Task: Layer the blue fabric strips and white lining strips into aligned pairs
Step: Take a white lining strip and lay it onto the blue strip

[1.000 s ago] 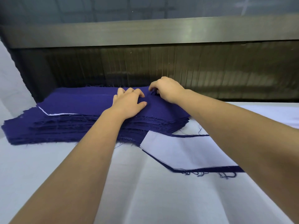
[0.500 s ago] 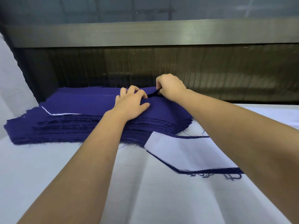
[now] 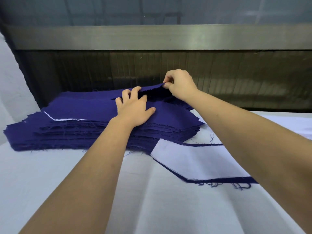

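A thick stack of blue fabric strips point(image 3: 76, 130) lies at the back of the table. My left hand point(image 3: 135, 108) rests flat on top of the stack, fingers spread. My right hand point(image 3: 179, 85) pinches the far edge of the top blue strip point(image 3: 152, 90) and holds it raised off the stack. A thin white lining edge point(image 3: 65, 119) peeks out near the stack's left top. In front of the stack, on the right, a white lining strip point(image 3: 199, 161) lies on a blue strip point(image 3: 239, 180), whose frayed edge shows along the front.
The table is covered with a white cloth point(image 3: 67, 179) with soft folds. A dark ribbed panel point(image 3: 236, 78) and a metal rail point(image 3: 152, 37) close off the back, right behind the stack. White fabric point(image 3: 10, 92) rises at the far left.
My right hand has lifted the far edge of the top blue strip higher off the stack. My left hand has stayed pressed on the stack, fingers a little more spread.
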`<control>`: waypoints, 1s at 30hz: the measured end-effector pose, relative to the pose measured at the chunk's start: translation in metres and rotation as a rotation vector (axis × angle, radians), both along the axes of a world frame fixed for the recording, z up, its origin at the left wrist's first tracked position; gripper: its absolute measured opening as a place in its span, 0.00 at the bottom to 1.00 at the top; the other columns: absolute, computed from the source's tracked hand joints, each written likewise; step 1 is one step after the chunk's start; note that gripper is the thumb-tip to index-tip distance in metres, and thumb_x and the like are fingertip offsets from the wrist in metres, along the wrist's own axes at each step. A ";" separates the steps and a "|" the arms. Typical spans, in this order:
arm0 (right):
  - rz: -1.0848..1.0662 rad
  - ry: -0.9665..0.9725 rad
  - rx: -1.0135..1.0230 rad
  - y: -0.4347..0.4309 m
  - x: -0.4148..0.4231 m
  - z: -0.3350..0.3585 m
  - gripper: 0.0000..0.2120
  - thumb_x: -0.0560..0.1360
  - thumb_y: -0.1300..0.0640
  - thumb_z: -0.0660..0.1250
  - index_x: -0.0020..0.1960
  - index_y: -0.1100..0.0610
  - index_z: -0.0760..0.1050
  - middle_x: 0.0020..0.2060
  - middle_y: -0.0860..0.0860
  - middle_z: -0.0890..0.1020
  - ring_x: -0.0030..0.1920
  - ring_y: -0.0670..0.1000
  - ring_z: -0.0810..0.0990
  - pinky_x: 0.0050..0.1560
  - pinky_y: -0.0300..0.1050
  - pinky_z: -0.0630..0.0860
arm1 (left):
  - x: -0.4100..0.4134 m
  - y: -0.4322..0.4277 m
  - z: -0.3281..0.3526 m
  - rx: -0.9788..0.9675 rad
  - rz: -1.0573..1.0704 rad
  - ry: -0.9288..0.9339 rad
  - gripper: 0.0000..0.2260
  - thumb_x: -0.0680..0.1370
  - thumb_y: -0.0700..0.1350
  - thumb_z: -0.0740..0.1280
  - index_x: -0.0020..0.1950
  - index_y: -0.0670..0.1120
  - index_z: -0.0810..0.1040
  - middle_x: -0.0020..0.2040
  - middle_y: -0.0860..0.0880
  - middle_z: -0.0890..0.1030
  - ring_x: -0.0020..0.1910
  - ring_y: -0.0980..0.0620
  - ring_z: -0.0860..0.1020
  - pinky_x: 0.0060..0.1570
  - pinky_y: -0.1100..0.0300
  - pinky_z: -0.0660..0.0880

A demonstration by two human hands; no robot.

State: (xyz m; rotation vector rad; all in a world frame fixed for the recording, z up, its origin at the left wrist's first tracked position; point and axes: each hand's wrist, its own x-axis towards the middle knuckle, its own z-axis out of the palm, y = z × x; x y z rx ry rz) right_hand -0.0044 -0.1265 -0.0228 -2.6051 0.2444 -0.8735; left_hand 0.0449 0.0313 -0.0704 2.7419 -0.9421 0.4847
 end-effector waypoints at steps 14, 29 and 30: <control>-0.020 -0.233 0.312 -0.050 -0.081 -0.026 0.10 0.79 0.64 0.58 0.42 0.51 0.70 0.37 0.54 0.80 0.24 0.49 0.80 0.26 0.40 0.73 | 0.001 0.003 -0.003 -0.073 0.108 0.064 0.22 0.78 0.60 0.59 0.65 0.47 0.71 0.75 0.53 0.57 0.70 0.43 0.53 0.64 0.46 0.55; -0.046 -0.340 0.599 -0.083 -0.189 -0.052 0.12 0.79 0.67 0.56 0.42 0.52 0.68 0.38 0.52 0.79 0.35 0.45 0.83 0.38 0.37 0.80 | -0.046 0.016 0.001 -0.202 -0.313 -0.397 0.09 0.76 0.39 0.67 0.54 0.48 0.81 0.55 0.53 0.80 0.59 0.45 0.70 0.53 0.51 0.54; -0.056 -0.326 0.589 -0.084 -0.196 -0.055 0.12 0.79 0.66 0.57 0.42 0.52 0.68 0.38 0.51 0.79 0.36 0.45 0.83 0.40 0.37 0.80 | -0.053 0.016 0.001 -0.183 -0.356 -0.438 0.09 0.75 0.36 0.67 0.52 0.47 0.81 0.51 0.52 0.81 0.55 0.44 0.74 0.52 0.50 0.55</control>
